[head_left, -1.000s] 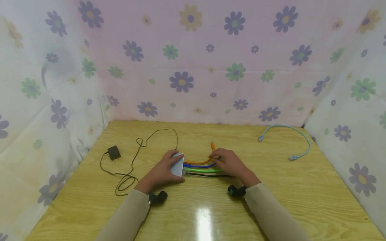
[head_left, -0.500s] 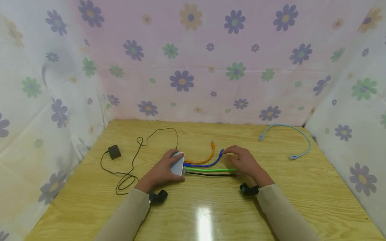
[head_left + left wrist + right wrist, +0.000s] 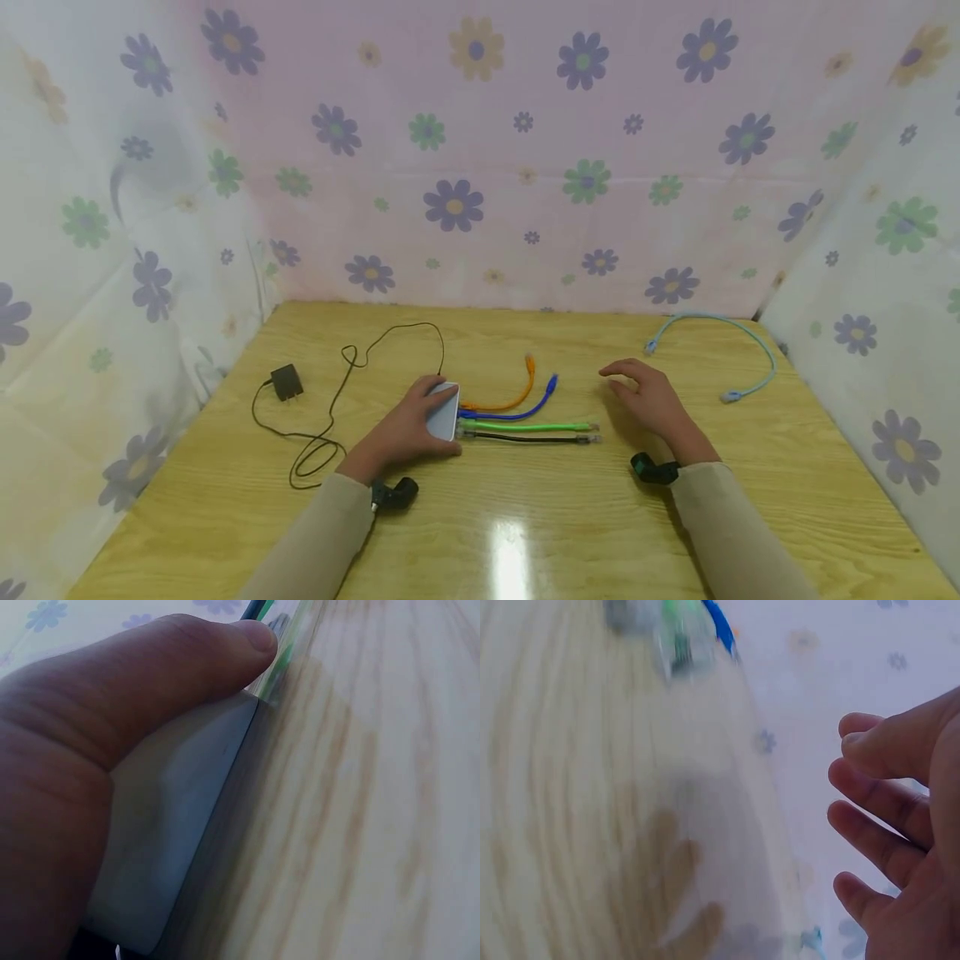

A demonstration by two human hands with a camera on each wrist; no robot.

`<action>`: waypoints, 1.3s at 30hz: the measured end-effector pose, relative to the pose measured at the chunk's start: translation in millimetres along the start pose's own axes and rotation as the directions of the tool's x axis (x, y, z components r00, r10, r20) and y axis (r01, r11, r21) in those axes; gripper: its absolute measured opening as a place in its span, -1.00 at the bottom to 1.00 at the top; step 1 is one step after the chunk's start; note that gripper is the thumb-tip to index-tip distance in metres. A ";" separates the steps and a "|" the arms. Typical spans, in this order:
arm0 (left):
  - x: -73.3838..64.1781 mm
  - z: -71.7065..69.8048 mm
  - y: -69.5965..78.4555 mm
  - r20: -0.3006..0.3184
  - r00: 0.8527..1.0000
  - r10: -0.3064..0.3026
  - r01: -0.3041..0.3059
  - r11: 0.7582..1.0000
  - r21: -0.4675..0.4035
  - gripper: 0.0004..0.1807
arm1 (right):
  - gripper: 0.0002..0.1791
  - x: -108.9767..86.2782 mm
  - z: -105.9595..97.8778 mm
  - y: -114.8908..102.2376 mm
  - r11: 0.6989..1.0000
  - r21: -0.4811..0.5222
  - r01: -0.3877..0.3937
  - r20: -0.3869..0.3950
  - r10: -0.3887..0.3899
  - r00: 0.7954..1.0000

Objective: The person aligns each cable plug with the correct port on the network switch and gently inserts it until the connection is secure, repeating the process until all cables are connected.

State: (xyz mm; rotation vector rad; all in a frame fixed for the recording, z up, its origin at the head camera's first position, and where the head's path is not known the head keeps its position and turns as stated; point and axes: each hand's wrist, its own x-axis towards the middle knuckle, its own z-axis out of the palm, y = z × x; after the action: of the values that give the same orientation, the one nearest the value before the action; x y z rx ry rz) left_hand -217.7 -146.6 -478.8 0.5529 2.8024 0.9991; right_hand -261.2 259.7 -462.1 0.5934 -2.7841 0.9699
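Note:
My left hand (image 3: 405, 425) grips a small white network switch (image 3: 444, 412) on the table, with its thumb along the near side and fingers over the far side. In the left wrist view the thumb lies along the edge of the network switch (image 3: 180, 817). Orange (image 3: 501, 408), blue (image 3: 517, 415), green (image 3: 532, 427) and black (image 3: 528, 438) network cables run rightward from its right side, their other plugs free on the table. My right hand (image 3: 651, 402) hovers to the right of these plugs, fingers loosely bent and holding nothing, as the right wrist view (image 3: 900, 825) also shows.
A light blue network cable (image 3: 757, 342) lies curved at the back right. At the left, a black power adapter (image 3: 287, 382) trails a thin looping cord (image 3: 341, 392) to the switch. Flowered cloth (image 3: 480, 167) walls the back and both sides of the wooden table (image 3: 600, 517).
My right hand has left the orange and blue cables and moved right, leaving the blue cable bent toward the back. My left hand stays on the network switch.

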 end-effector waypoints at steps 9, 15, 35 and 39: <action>-1.1 1.2 0.3 -0.009 1.000 -0.007 0.007 1.000 0.011 0.07 | -0.69 -6.0 -16.9 23.2 0.996 -0.006 -0.092 -0.019 0.092 0.996; -1.2 1.0 1.1 -0.009 1.000 -0.010 0.010 1.000 0.007 0.08 | -0.64 -11.9 -34.5 39.5 0.982 -0.023 -0.187 -0.022 0.186 0.982; -2.6 1.5 -1.4 -0.006 1.000 -0.008 0.008 1.000 0.004 0.08 | -0.57 -37.2 -72.5 76.3 0.922 -0.093 -0.375 -0.080 0.369 0.926; -1.2 0.6 -1.1 -0.001 1.000 -0.003 0.003 1.000 0.016 0.08 | -0.56 -40.4 -77.3 83.6 0.919 -0.111 -0.377 -0.069 0.372 0.926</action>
State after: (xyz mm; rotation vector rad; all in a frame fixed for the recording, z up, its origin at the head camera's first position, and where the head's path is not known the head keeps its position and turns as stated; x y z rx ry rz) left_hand -216.8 -147.4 -479.9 0.5502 2.8131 0.9779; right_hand -258.5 380.5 -459.2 0.0143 -2.9470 0.8471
